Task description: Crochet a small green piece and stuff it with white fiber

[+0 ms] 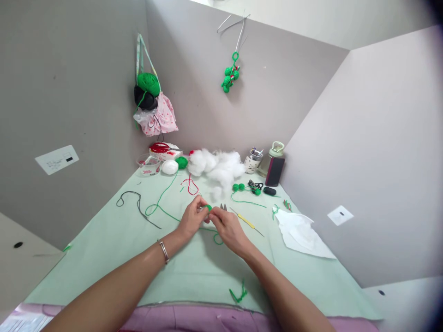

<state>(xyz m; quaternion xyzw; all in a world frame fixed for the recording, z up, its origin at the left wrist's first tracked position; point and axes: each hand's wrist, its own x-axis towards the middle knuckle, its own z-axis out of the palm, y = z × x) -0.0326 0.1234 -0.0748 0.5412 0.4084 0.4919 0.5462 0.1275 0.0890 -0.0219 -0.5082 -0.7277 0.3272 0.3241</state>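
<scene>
A small green crocheted piece (pixel 208 208) is pinched between my two hands over the middle of the table. My left hand (pixel 194 215), with a bangle at the wrist, has its fingers closed around one side. On the other side, my right hand (pixel 224 222) closes thumb and fingers at the edge; any tool inside it is hidden. Green yarn (pixel 166 213) trails across the cloth from a green yarn ball (pixel 182 162) towards my hands. Just right of my right hand lies a yellow-handled crochet hook (pixel 246 220), and grey scissor-like tips (pixel 223 207) show behind that hand.
White stuffing (pixel 221 168) is heaped at the back beside a white yarn ball (pixel 170 167). Green crocheted balls (pixel 238 187), a pen cup (pixel 254 160), a bottle (pixel 276 154) and a phone (pixel 275 171) stand or lie back right. White sheets (pixel 302 233) lie right; green scraps (pixel 238 293) lie in front.
</scene>
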